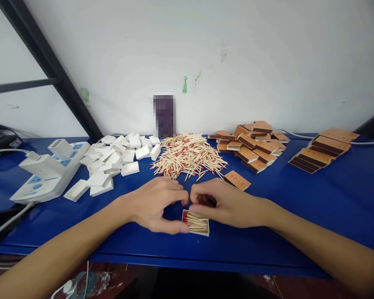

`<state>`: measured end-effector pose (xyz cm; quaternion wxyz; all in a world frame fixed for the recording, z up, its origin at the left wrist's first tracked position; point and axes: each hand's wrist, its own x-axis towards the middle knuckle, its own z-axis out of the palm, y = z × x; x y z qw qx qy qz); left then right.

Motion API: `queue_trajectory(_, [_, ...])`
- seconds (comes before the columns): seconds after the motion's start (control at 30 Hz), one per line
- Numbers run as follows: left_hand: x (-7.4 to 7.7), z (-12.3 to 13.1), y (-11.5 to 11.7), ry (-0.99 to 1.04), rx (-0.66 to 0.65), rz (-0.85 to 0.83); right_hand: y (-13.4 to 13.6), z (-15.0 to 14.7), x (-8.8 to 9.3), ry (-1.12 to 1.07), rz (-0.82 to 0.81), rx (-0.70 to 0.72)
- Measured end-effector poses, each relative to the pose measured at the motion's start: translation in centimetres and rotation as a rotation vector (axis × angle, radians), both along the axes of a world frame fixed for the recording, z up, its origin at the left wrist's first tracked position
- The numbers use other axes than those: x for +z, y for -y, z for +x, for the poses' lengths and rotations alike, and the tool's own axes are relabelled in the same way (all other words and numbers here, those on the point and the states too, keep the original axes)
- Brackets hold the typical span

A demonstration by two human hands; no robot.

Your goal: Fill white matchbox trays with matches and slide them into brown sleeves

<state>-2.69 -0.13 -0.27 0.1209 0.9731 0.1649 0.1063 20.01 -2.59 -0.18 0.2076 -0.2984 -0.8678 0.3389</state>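
Observation:
A small white matchbox tray (207, 233) lies at the front of the blue table, partly covered by my right hand. Red-headed matches (197, 223) fill it, heads to the left. My left hand (160, 203) is open, its thumb at the tray's left edge and its fingers curled above, apart from the thumb. Over the tray's far side, my right hand (226, 203) is closed in a pinch, thumb on or just above the matches. Whatever its fingertips hold is hidden. Just behind both hands spreads a large pile of loose matches (188, 155).
White empty trays (112, 158) are heaped at the left, beside a power strip (54, 178). Orange-brown matchbox sleeves (255, 145) lie in a heap at the right, with one sleeve (237, 180) nearer. A row of sleeves (326, 149) leans farther right. A blurred dark object (165, 116) stands against the wall.

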Motion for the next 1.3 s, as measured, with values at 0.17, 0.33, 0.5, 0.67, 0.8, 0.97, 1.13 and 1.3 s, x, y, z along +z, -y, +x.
queue_trajectory(0.17, [0.1, -0.2, -0.8, 0.050, 0.149, 0.126, -1.6, 0.8, -0.8, 0.012, 0.461, -0.329])
queue_trajectory(0.33, [-0.4, -0.1, -1.1, 0.042, 0.219, 0.175, -2.5, 1.5, -1.5, 0.304, 0.533, -0.487])
queue_trajectory(0.5, [-0.7, 0.3, -1.2, -0.054, 0.252, 0.194, -2.2, 1.2, -1.7, 0.472, 0.532, -0.488])
queue_trajectory(0.67, [-0.6, 0.4, -1.2, -0.107, 0.243, 0.226, -2.2, 1.0, -1.9, 0.497, 0.523, -0.447])
queue_trajectory(0.8, [-0.4, 0.3, -1.2, -0.092, 0.217, 0.219, -2.1, 0.9, -1.9, 0.432, 0.513, -0.409])
queue_trajectory(0.97, [-0.3, 0.2, -1.2, -0.039, 0.165, 0.234, -2.0, 0.8, -1.8, 0.399, 0.547, -0.413])
queue_trajectory(1.13, [-0.1, 0.2, -1.1, 0.009, 0.100, 0.234, -2.6, 1.2, -2.0, 0.356, 0.496, -0.418])
queue_trajectory(1.3, [-0.1, 0.4, -0.6, 0.068, 0.071, 0.219, -2.8, 1.4, -1.7, 0.314, 0.388, -0.469])
